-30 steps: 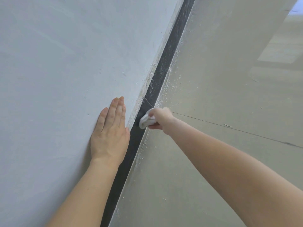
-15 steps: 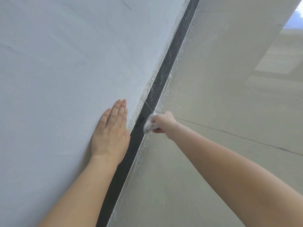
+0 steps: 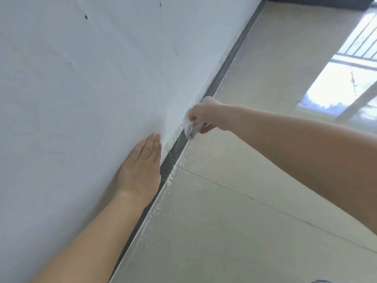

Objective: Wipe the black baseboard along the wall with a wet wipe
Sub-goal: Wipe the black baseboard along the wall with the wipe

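Observation:
The black baseboard [image 3: 222, 68] runs diagonally from lower left to upper right between the white wall and the floor. My right hand [image 3: 204, 113] grips a crumpled white wet wipe [image 3: 191, 127] and holds it against the baseboard. My left hand [image 3: 142, 166] lies flat on the wall with straight fingers, just left of the baseboard and nearer to me than the wipe. A joint in the baseboard [image 3: 171, 158] shows between the two hands.
The white wall [image 3: 91, 78] fills the left, with a few dark marks. Pale floor tiles [image 3: 224, 231] with white specks along the baseboard fill the right. A bright window reflection [image 3: 342, 82] lies on the floor at far right.
My right hand has slid the wipe farther along the baseboard, past the joint. The view has tilted up and shows more wall and floor. My left hand stays flat on the wall.

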### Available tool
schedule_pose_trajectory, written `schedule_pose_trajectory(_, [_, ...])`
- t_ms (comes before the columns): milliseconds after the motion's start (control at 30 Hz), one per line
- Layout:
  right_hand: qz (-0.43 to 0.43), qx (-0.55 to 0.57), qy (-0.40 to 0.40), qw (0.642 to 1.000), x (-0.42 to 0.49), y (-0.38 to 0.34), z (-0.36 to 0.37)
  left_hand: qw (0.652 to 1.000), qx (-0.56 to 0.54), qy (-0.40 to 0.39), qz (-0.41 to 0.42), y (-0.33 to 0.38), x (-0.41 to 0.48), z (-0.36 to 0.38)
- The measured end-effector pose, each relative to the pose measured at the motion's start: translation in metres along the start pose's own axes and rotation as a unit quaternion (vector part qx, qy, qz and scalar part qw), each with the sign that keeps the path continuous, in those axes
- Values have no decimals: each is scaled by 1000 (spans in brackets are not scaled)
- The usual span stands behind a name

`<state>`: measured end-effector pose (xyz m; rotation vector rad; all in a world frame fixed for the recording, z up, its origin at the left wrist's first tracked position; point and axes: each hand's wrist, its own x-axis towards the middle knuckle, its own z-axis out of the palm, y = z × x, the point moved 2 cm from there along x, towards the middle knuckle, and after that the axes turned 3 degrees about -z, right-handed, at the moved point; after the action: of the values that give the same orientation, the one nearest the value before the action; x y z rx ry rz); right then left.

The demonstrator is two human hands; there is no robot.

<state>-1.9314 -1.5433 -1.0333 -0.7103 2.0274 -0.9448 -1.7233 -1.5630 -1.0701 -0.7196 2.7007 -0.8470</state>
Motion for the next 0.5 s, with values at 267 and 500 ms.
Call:
schedule_pose_trajectory(267, [-28,-198,-123,972,15,-13,-11,999,-22,39,17,-3,44,-22])
schedule_pose_trajectory(500, [-19,-230,-211,950,53,44,15,996,60,57,31,7,81,-3])
